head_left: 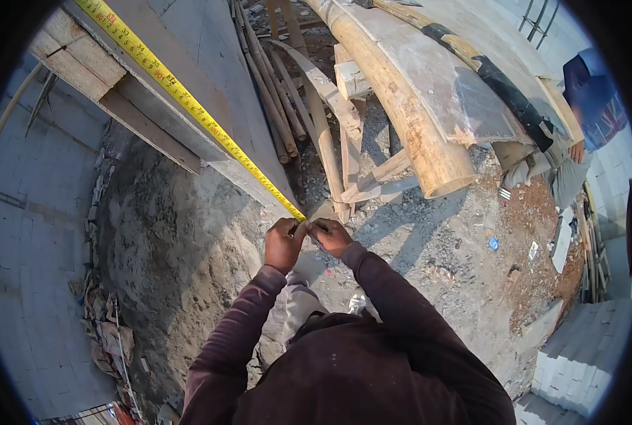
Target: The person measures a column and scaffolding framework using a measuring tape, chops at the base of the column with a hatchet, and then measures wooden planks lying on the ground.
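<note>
A yellow tape measure [188, 100] runs out from my hands toward the upper left, its blade lying along the edge of a long grey board [210, 92]. My left hand [284, 244] pinches the blade near the board's close corner. Right beside it, my right hand [330, 236] is closed, with a dark object partly hidden in its fingers, perhaps the tape's case. The two hands nearly touch, in front of my body.
A thick round log [401, 106] supports a sheet of plywood [465, 92] at upper right. Wooden poles [266, 85] lie between it and the board. Another person [596, 99] is at far right. Pale block walls [32, 248] flank the rough dirt ground [181, 248].
</note>
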`<state>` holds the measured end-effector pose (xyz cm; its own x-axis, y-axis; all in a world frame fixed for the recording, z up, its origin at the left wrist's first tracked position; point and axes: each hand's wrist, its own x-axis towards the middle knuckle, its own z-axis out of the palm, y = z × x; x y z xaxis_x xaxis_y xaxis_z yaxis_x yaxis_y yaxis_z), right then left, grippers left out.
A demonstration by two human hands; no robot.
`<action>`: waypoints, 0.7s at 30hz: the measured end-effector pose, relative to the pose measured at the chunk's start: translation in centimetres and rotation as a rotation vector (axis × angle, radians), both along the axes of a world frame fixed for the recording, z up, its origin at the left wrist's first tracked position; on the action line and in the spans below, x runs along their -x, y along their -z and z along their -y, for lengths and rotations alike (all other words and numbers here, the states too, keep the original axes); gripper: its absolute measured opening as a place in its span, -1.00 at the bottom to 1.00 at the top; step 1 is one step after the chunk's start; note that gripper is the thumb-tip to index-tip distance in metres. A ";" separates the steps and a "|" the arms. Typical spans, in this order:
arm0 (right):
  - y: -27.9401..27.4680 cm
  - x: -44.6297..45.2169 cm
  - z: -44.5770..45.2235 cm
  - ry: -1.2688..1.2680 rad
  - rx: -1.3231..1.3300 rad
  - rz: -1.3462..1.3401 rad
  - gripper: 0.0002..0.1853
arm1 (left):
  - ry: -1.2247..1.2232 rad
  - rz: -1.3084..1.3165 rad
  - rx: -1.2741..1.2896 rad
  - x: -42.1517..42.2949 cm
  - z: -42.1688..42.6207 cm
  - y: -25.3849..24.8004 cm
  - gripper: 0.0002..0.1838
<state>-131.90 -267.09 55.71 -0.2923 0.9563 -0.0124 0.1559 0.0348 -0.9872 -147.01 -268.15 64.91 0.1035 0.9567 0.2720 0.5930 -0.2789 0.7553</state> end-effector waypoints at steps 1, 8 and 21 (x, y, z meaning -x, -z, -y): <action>0.3 0.0 0.3 -0.007 -0.062 0.062 -0.64 | -0.007 -0.037 0.006 0.2 -0.2 0.4 -0.77; 8.1 -6.6 8.0 0.149 0.347 0.259 -0.50 | -0.132 -0.073 0.145 0.1 -3.3 1.2 -0.66; 3.7 -35.4 82.6 0.866 1.053 0.956 -0.67 | -0.141 -0.142 0.281 7.4 -15.8 3.1 -0.67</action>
<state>-96.49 -349.68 52.05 0.7774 0.2777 -0.5644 0.2941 -0.9536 -0.0643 -154.41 -252.31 61.82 -0.0167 0.9998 -0.0115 0.7157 0.0200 0.6981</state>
